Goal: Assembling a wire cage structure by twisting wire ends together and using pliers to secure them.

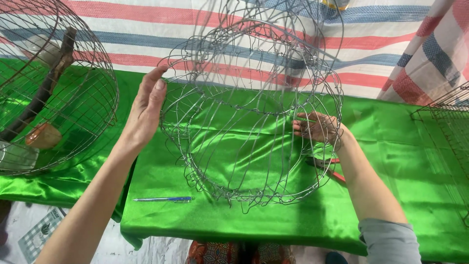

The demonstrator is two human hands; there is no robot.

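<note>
**Wire basket frame held up over the green worktop**

You are holding a round, open basket frame of thin grey wire (254, 122) between both hands, its lower rim resting on or just above the worktop covered in shiny green cloth (391, 161). Your left hand (146, 110) lies flat against the frame's outer edge at nine o'clock, fingers straight and together, steadying rather than gripping. Your right hand (320, 128) is at three o'clock, fingers curled in among the wires; they seem to pinch a strand, though the mesh hides exactly which.

The step in hand looks like shaping or tying the wires on the right side while the left hand braces the frame. The next move likely calls for a firm brace at nine o'clock, so the light frame does not spin or spring away as you work.

Red-handled pliers (332, 168) lie just beside your right wrist at four o'clock. A slim blue pen (163, 199) lies at seven o'clock near the worktop's front edge. A finished domed wire cage (73, 98) stands well apart at ten o'clock.
</note>
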